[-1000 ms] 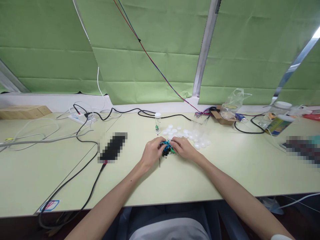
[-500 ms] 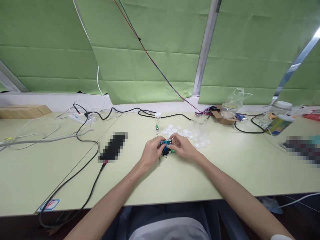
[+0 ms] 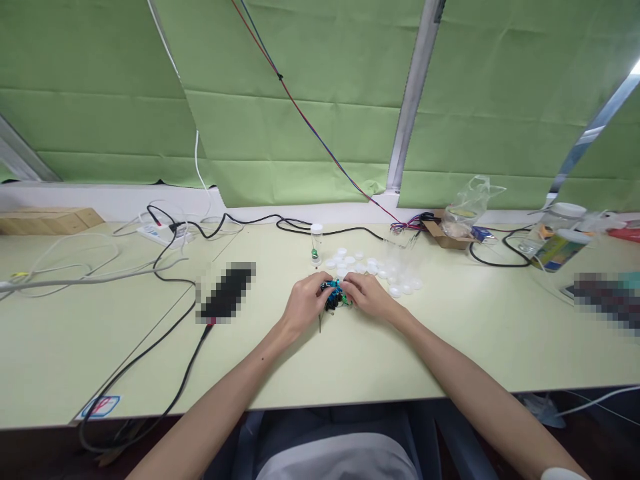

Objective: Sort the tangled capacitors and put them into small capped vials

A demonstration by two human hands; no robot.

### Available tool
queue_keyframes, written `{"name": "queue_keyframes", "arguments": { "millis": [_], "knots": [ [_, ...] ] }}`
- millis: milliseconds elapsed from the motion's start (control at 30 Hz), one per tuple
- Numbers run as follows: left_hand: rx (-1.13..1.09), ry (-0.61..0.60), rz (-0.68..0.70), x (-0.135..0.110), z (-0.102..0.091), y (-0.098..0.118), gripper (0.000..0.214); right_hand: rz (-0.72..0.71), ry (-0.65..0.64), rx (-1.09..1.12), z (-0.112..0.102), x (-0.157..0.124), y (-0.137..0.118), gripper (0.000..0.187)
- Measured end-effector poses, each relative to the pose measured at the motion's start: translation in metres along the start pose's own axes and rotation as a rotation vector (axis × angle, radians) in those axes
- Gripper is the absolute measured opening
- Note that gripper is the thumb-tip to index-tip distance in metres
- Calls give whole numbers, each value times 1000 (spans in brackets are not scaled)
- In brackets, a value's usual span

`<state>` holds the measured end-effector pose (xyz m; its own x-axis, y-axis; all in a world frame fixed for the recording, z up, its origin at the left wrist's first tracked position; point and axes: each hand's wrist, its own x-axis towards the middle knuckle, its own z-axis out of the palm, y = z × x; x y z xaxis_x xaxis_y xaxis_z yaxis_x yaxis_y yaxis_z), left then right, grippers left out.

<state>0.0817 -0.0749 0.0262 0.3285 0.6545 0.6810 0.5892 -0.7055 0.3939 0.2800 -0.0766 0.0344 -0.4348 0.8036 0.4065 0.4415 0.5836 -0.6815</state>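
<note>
Since half a second ago, the right hand's (image 3: 369, 295) fingertips have moved inward to the small blue part (image 3: 331, 285). This part lies between both hands, above small dark parts (image 3: 331, 302); its long axis is masked by fingers. The left hand (image 3: 306, 301) pinches it; the right's grip cannot be told. Beyond, a white-capped clear vial (image 3: 316, 244) stands upright beside white caps (image 3: 371, 266).

Creased green sheets (image 3: 300, 147) cover the wall behind, divided by a slanting grey post (image 3: 407, 100). Below them runs a white ledge (image 3: 100, 200). The pale yellowish desk (image 3: 350, 367) spans the width, a slanting seam (image 3: 150, 333) crossing its left part. Bright light (image 3: 637, 67) shows at upper right; beneath the desk, the floor (image 3: 35, 457) is dark.
</note>
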Motion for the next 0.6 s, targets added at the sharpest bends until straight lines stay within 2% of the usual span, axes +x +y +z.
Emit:
{"name": "queue_keyframes", "arguments": {
  "millis": [233, 300, 400, 500, 600],
  "knots": [
    [-17, -8, -7, 0, 0, 0, 8, 32, -9, 3, 0, 0, 2, 46],
    [-6, 8, -5, 0, 0, 0, 8, 43, 19, 10, 1, 0, 3, 42],
    [10, 26, -4, 1, 0, 0, 9, 58, 48, 61, 1, 0, 4, 23],
    [9, 29, 2, 1, 0, 1, 10, 37, 47, 87, 2, -1, 5, 27],
    [1, 22, 0, 1, -1, 2, 10, 15, 47, 95, 2, -1, 5, 20]
  ]
}}
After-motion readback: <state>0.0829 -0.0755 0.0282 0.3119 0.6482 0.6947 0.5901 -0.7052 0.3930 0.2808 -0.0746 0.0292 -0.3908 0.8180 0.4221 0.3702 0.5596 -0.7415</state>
